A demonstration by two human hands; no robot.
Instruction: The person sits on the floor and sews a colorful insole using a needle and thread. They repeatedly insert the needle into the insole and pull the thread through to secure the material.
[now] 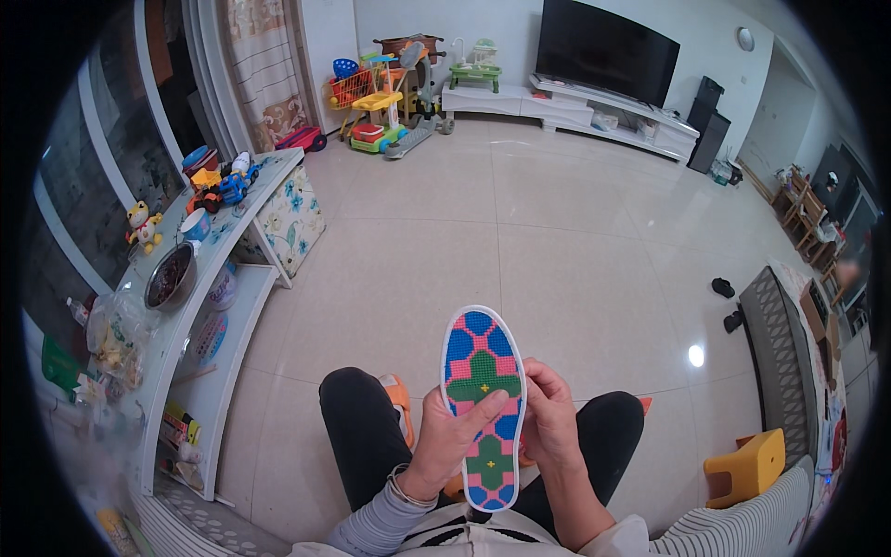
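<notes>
Black television [608, 51] above a white cabinet [492, 99], metal bowl [189, 284] on a white shelf [245, 302], yellow stool [759, 461]

White shelf [239, 325], metal bowl [171, 278] atop; tiled floor [557, 241], scooter [415, 139] on it

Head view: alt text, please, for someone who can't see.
A person's left hand holds an embroidered blue, pink and green shoe insole with white edging; the right hand is at its right edge. Beyond are a tiled floor, a white shelf unit and a black television.
</notes>
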